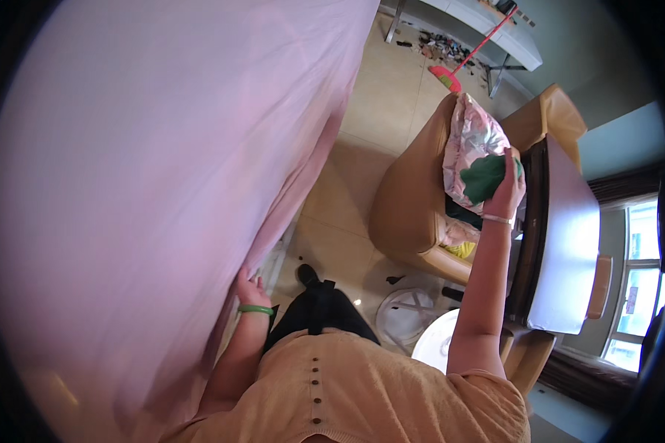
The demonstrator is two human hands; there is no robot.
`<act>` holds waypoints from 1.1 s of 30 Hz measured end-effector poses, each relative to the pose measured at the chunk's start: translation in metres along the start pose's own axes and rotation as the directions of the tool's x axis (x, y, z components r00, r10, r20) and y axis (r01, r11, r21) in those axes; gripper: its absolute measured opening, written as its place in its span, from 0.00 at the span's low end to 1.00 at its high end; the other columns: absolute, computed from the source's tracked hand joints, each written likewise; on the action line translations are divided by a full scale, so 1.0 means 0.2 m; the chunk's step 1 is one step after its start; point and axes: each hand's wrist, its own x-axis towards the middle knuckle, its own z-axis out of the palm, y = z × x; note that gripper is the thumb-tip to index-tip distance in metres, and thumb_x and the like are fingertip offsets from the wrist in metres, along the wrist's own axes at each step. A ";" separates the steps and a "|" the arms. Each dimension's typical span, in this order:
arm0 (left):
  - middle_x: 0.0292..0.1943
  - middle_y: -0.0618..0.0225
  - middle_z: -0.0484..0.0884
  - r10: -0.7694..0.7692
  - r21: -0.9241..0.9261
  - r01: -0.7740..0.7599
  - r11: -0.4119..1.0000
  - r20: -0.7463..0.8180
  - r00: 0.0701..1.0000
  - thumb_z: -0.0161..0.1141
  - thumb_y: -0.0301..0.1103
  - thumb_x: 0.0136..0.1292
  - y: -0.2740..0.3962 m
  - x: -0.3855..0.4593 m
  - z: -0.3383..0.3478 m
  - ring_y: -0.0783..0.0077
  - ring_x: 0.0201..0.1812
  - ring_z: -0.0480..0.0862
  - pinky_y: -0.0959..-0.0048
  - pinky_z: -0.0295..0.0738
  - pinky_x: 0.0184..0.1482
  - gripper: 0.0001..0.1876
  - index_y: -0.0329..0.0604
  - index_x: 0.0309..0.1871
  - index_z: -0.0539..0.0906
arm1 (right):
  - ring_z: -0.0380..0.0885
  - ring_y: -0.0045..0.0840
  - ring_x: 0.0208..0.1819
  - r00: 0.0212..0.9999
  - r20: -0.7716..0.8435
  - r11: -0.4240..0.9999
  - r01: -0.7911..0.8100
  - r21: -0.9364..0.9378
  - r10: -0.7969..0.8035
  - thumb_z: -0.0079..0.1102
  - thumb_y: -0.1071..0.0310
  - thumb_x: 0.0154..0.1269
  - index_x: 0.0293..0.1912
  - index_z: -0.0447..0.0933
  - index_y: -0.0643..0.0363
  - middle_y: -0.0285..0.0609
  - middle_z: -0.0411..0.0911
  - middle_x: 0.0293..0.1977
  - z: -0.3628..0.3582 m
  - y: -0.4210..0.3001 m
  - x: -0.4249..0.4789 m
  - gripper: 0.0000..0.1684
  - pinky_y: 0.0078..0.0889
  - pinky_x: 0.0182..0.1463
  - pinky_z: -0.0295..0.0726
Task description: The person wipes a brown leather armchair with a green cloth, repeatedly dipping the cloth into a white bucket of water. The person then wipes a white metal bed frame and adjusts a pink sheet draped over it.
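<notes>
A large pink sheet (160, 166) spreads over the whole left side and hangs in folds along its right edge. At that edge my left hand (252, 293), wearing a green bangle, touches the sheet with curled fingers; whether it pinches the fabric is hard to tell. Out to the right, my right hand (510, 185) holds a crumpled green cloth (482, 178). This cloth is in front of a shiny pink floral bundle (474, 130) on a tan upholstered chair (410, 177). Below the bundle, dark, pale pink and yellow fabric (461, 249) shows on the seat.
A dark-sided table (568, 232) with a glossy top stands right of the chair. Round white stools (404, 315) are near my right side. At the back, a red broom (449, 77) leans on a white desk (476, 19), beside a debris heap (443, 49) on the tiled floor.
</notes>
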 end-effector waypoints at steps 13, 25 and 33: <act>0.49 0.59 0.82 0.034 -0.170 0.128 0.977 0.718 0.695 0.54 0.37 0.67 0.50 -0.25 0.72 0.60 0.54 0.80 0.56 0.72 0.60 0.14 0.38 0.47 0.80 | 0.83 0.32 0.38 0.158 0.540 0.247 -0.964 -0.095 0.826 0.63 0.48 0.65 0.49 0.80 0.63 0.44 0.83 0.39 0.76 1.43 -0.21 0.27 0.37 0.46 0.83; 0.64 0.66 0.71 -0.197 0.093 0.174 0.980 0.552 0.810 0.47 0.54 0.74 0.44 -0.10 1.25 0.67 0.64 0.70 0.60 0.67 0.62 0.27 0.51 0.69 0.65 | 0.78 0.55 0.40 0.615 0.722 0.848 0.157 -0.506 0.317 0.58 0.64 0.57 0.41 0.79 0.63 0.58 0.79 0.34 1.45 1.13 -0.29 0.15 0.49 0.46 0.77; 0.46 0.61 0.82 -0.297 0.077 0.293 0.953 0.430 0.853 0.54 0.38 0.69 0.38 0.20 1.59 0.66 0.44 0.83 0.63 0.81 0.42 0.14 0.39 0.50 0.79 | 0.78 0.27 0.31 -0.130 0.839 0.780 -0.317 -0.540 0.528 0.66 0.53 0.60 0.34 0.82 0.61 0.44 0.82 0.32 1.18 1.03 -0.06 0.19 0.31 0.38 0.76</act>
